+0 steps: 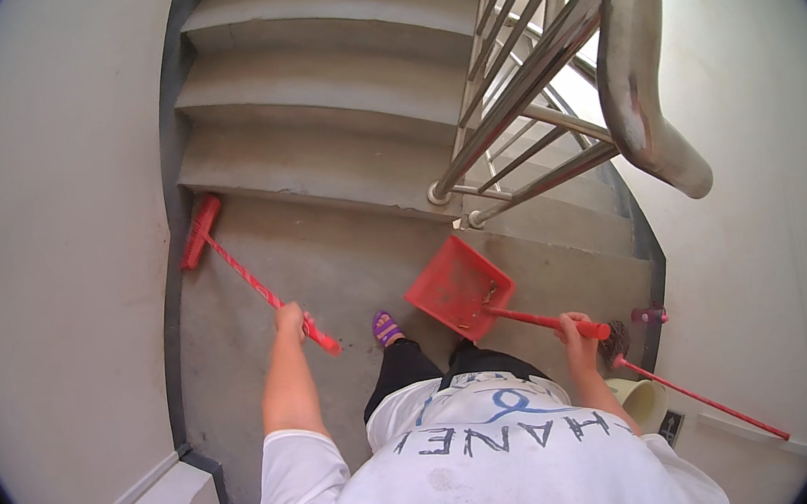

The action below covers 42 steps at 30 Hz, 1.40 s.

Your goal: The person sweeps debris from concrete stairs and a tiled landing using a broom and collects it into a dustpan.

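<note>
My left hand (pixel 289 320) is closed around the upper handle of a red push broom (pixel 244 273). The broom's bristle head rests on the landing floor in the corner between the left wall and the lowest visible step. My right hand (pixel 574 329) grips the handle of a long-handled red plastic dustpan (pixel 453 284) near its end. The pan lies on the floor before my feet, with some small debris in it. A few dark specks of dirt lie on the concrete near the broom's handle end. One purple sandal (pixel 385 327) shows on my foot.
Concrete stairs (pixel 321 73) rise ahead, with a stainless steel railing (pixel 526 78) at their right; another flight lies beyond it. On the right stand a mop (pixel 700 393) with a red handle, a pale bucket (pixel 645 404) and a pinkish bottle-like object (pixel 648 315) near the wall.
</note>
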{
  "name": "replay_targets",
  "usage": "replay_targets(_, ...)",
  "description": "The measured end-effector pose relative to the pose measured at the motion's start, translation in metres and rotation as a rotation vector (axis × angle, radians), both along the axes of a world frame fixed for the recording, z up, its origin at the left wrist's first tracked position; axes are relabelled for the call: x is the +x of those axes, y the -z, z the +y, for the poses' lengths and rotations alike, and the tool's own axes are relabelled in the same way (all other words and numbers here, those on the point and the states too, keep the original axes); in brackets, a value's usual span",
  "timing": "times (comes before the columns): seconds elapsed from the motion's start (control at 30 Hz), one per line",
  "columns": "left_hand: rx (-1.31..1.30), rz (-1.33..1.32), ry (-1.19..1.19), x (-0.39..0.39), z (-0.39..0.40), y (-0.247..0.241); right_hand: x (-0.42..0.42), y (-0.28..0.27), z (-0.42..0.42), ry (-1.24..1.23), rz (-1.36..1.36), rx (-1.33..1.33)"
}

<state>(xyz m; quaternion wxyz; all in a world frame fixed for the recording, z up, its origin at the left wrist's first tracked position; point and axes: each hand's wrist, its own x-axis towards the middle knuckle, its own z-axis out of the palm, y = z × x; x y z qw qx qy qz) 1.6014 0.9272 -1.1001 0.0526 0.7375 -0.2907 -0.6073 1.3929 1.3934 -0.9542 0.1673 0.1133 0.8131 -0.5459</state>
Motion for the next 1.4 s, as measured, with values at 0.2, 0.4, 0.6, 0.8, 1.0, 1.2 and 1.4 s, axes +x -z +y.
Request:
replay_targets(0.2, -0.011, -0.133, 0.174, 0.065, 0.105, -0.005, -0.028, 0.023, 0.026, -0.015, -0.034, -0.092)
replay_targets(0.4, -0.018, -0.317, 0.46, 0.087, 0.253, -0.032, -0.084, 0.053, 0.068, -0.229, -0.024, -0.156)
replay_targets(0.6, -0.182, -0.496, 0.674, 0.111, 0.43, -0.01, -0.146, 0.083, 0.114, -0.303, -0.037, -0.191)
replay_targets(0.8, -0.061, -0.57, 0.728, 0.111, 0.541, -0.079, -0.187, 0.11, 0.15, -0.372, 0.053, -0.113)
replay_targets(1.0, 0.136, -0.567, 0.935, 0.226, 0.662, -0.067, -0.209, 0.128, 0.185, -0.33, 0.165, -0.12)
replay_targets(1.2, 0.241, -0.774, 0.674, 0.251, 0.697, -0.138, -0.212, 0.12, 0.212, -0.229, 0.134, -0.104)
replay_targets(1.4, 0.096, -0.805, 0.676, 0.254, 0.67, -0.153, -0.202, 0.129, 0.242, -0.066, 0.126, -0.103)
